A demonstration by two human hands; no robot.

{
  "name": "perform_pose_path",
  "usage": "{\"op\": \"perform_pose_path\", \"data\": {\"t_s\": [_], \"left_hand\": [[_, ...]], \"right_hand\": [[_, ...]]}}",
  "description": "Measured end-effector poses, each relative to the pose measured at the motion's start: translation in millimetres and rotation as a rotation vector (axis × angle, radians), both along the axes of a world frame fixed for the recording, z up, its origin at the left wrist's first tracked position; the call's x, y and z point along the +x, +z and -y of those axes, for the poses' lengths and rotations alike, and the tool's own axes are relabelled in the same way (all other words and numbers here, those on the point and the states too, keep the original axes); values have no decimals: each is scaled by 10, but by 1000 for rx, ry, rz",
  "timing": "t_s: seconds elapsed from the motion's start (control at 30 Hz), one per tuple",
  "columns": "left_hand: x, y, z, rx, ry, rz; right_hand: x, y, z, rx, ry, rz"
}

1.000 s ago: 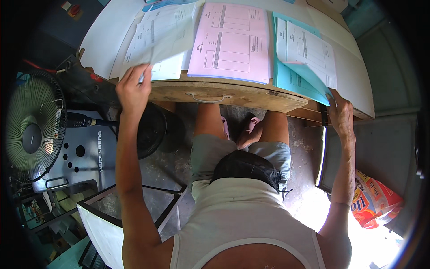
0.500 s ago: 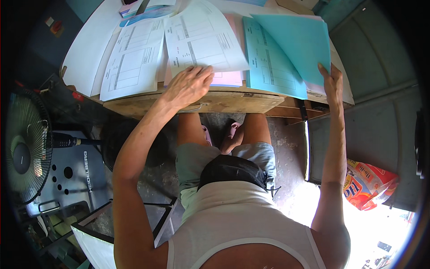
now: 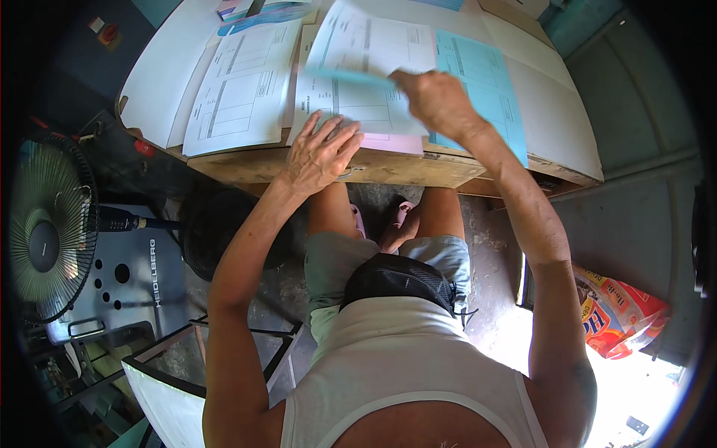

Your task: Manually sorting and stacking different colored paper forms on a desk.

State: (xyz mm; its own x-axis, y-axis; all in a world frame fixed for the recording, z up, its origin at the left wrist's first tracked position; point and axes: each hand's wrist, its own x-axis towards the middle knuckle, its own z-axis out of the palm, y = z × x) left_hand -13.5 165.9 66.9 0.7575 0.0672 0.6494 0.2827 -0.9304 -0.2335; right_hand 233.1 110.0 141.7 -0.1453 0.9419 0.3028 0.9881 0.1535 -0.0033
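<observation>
My right hand (image 3: 441,104) is closed on the edge of a blue printed form sheet (image 3: 347,75), which is blurred and seen nearly edge-on above the middle pile. Beneath it lie white printed forms (image 3: 366,101), with a pink sheet (image 3: 396,142) showing below their lower edge. My left hand (image 3: 321,155) rests open at the near left edge of this pile, fingers spread on the paper. To the right, partly behind my right hand, is a stack of blue forms (image 3: 482,82). Another stack of white forms (image 3: 243,89) lies on the left.
The white tabletop (image 3: 556,112) has a wooden drawer front (image 3: 396,172) along its near side. Small coloured prints (image 3: 261,19) lie at the far left. A standing fan (image 3: 48,239) is on the left, and a red plastic bag (image 3: 620,313) on the right.
My right hand has swung left from the blue stack, carrying a blue sheet over the middle pile. My left hand's fingers have spread, and the white sheet lies lower. The view has shifted slightly.
</observation>
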Motion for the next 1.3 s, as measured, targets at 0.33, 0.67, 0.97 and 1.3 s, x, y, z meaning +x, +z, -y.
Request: {"op": "perform_pose_path", "data": {"t_s": [0.33,0.67,0.97,1.3], "left_hand": [[337,341,257,191,-2,368],[1664,-298,794,-14,26,-49],[1641,-186,809,-160,-184,-3],[193,82,402,-225,5,227]], "right_hand": [[-153,50,105,-17,182,152],[947,448,406,326,269,475],[1220,-205,1632,73,-100,45],[997,-277,1747,90,-189,104]]}}
